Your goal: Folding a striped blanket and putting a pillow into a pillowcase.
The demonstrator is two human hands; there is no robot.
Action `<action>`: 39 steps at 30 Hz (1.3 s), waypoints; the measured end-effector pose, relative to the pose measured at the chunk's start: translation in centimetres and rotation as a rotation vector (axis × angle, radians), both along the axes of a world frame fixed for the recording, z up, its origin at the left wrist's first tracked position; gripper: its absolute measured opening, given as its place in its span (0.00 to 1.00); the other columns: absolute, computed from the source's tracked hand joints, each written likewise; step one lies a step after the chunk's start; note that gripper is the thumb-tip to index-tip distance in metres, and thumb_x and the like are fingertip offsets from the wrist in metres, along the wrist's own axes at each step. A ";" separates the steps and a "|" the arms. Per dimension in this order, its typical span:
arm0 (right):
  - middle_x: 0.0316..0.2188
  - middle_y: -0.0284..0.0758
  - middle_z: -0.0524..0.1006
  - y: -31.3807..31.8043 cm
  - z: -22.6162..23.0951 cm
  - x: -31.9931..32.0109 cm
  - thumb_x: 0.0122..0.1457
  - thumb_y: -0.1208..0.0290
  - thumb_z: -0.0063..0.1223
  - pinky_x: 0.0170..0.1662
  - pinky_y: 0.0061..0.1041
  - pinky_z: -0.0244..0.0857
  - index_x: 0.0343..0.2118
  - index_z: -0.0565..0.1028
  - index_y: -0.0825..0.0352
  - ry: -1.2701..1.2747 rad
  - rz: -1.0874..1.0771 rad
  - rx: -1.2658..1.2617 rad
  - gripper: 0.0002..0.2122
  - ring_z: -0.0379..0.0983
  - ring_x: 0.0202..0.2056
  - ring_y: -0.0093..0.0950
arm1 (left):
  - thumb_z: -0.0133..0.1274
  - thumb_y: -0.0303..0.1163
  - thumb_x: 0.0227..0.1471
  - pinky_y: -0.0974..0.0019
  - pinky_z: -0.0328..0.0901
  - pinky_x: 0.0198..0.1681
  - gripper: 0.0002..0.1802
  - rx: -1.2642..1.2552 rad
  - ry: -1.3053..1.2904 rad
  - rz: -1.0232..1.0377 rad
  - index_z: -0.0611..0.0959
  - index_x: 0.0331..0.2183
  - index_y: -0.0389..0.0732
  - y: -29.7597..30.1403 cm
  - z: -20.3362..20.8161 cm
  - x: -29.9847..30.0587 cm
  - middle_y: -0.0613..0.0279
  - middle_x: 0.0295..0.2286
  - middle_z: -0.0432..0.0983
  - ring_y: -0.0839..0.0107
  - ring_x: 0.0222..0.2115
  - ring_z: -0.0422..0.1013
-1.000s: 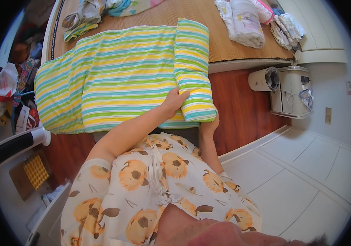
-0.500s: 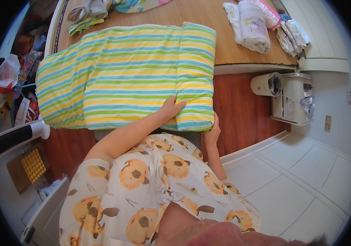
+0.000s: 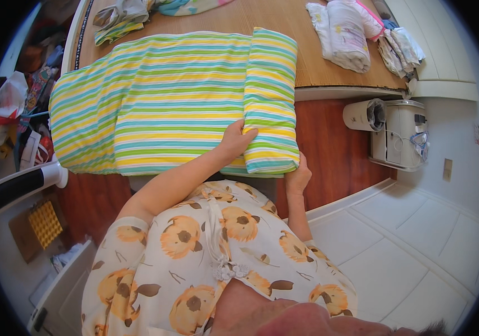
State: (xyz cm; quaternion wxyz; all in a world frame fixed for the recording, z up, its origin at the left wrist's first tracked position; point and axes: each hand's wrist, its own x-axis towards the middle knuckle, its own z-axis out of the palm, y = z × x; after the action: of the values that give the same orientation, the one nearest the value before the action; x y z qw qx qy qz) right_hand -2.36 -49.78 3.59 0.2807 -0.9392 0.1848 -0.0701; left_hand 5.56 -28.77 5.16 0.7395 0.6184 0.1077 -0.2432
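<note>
A padded quilt (image 3: 178, 106) with yellow, green, turquoise and white stripes lies across the wooden table, its near edge reaching out towards my body. Its right end is doubled over into a thick folded band (image 3: 270, 95). My left hand (image 3: 237, 141) is closed on the band's inner edge, the thumb on top of the cloth and the fingertips partly hidden. At the band's near right corner, my right hand (image 3: 297, 176) grips the cloth, with most of its fingers out of sight beneath or behind it.
On the table (image 3: 284, 70), a rolled white cloth (image 3: 348, 42) and folded cloths (image 3: 399, 53) sit at the far right. Crumpled cloths (image 3: 119, 22) lie far left. A bin (image 3: 360, 115) and a white cabinet (image 3: 399, 140) stand right. Mixed belongings (image 3: 24, 112) crowd the left.
Both hands have shifted slightly, the left one up along the fold and the right one outward to the right. The folded band has moved slightly to the right with them.
</note>
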 end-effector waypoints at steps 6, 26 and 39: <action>0.27 0.41 0.79 -1.7 -0.5 0.5 0.49 0.71 0.57 0.33 0.27 0.69 0.35 0.76 0.68 0.097 0.088 0.060 0.10 0.78 0.30 0.34 | 0.52 0.35 0.53 0.68 0.67 0.40 0.20 -0.100 0.211 -0.037 0.73 0.44 0.33 -0.1 1.1 1.3 0.58 0.39 0.75 0.71 0.36 0.72; 0.52 0.40 0.68 -4.6 2.3 2.6 0.62 0.64 0.43 0.49 0.36 0.66 0.54 0.62 0.65 -0.280 -0.545 1.762 0.19 0.67 0.51 0.34 | 0.60 0.36 0.39 0.57 0.62 0.49 0.34 0.796 -1.250 -0.473 0.69 0.50 0.38 -8.2 4.6 -1.7 0.47 0.48 0.64 0.50 0.47 0.64; 0.50 0.40 0.70 -13.3 -2.3 0.1 0.56 0.74 0.52 0.52 0.39 0.64 0.51 0.65 0.69 -0.204 -0.781 1.602 0.19 0.67 0.50 0.36 | 0.53 0.23 0.42 0.56 0.65 0.41 0.19 0.600 -0.889 -0.697 0.75 0.41 0.40 -8.3 1.6 -2.2 0.54 0.36 0.74 0.54 0.38 0.69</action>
State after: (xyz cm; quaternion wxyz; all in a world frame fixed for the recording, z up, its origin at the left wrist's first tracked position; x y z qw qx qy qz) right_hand -2.25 -63.05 1.26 0.8230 -0.3212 0.4590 -0.0939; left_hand 3.33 -37.07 6.75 0.3859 0.8391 -0.3531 -0.1490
